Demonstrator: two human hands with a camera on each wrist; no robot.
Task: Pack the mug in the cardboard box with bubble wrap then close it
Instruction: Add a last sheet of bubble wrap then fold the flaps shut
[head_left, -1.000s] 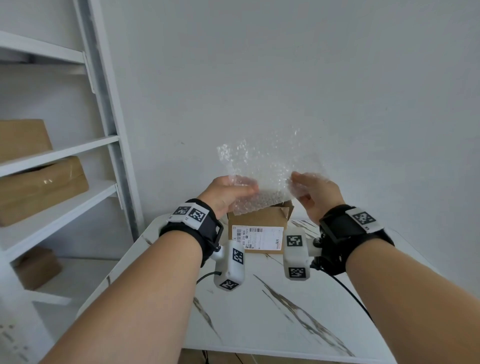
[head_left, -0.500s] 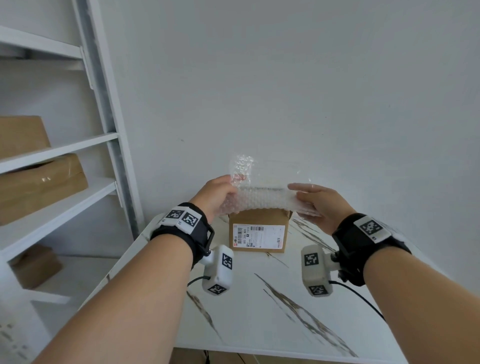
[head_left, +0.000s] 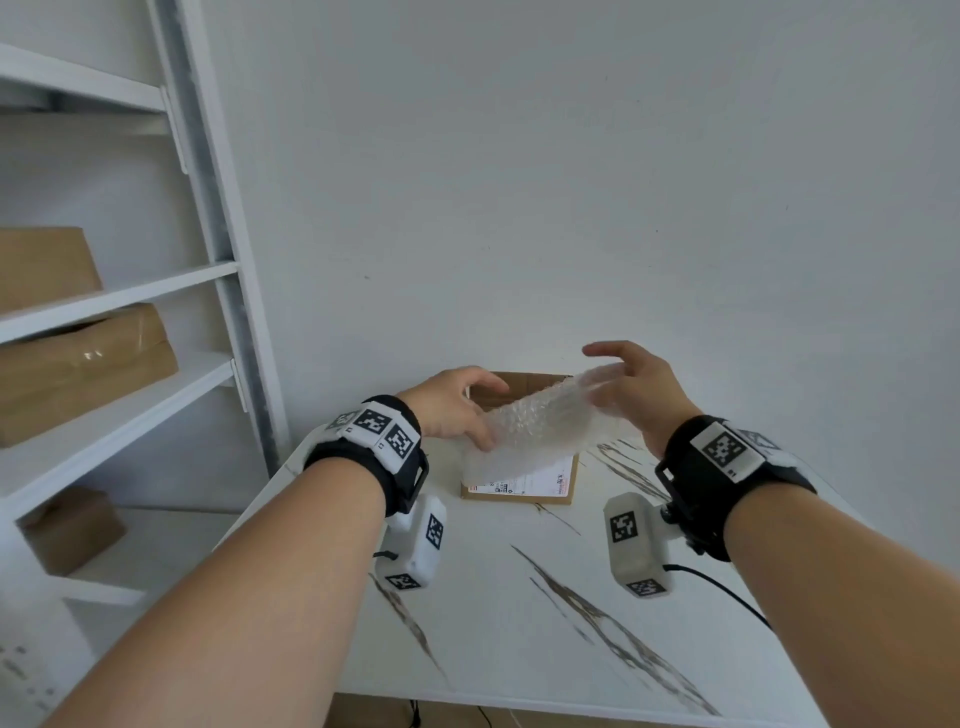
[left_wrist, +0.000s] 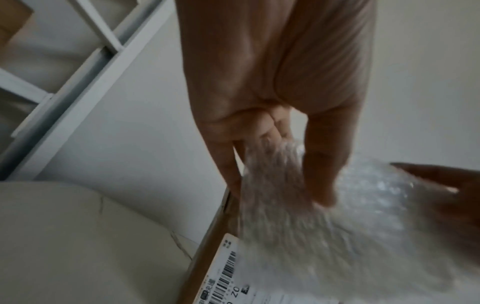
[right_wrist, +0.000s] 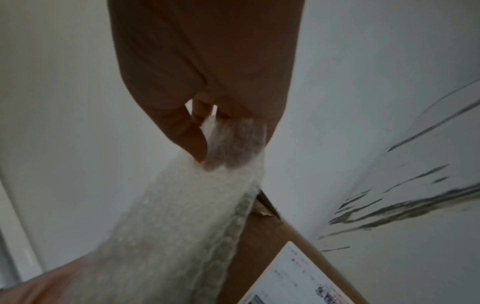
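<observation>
Where white marble-veined table (head_left: 519, 597) meets plain white wall, one brown cardboard box (head_left: 563, 486), one clear bubble wrap sheet (head_left: 535, 431) above it, left hand (head_left: 452, 402) and right hand (head_left: 636, 389) each pinching an end, three brown parcels on white shelving (head_left: 119, 410).

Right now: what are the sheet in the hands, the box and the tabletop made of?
Sheet: clear plastic bubble wrap, glossy, rows of air pockets, limp between both hands.
Box: brown corrugated cardboard, matte, with a white printed barcode label.
Tabletop: white, smooth, faintly glossy, with dark veins; it looks like marble, but stone or printed laminate cannot be told.
</observation>
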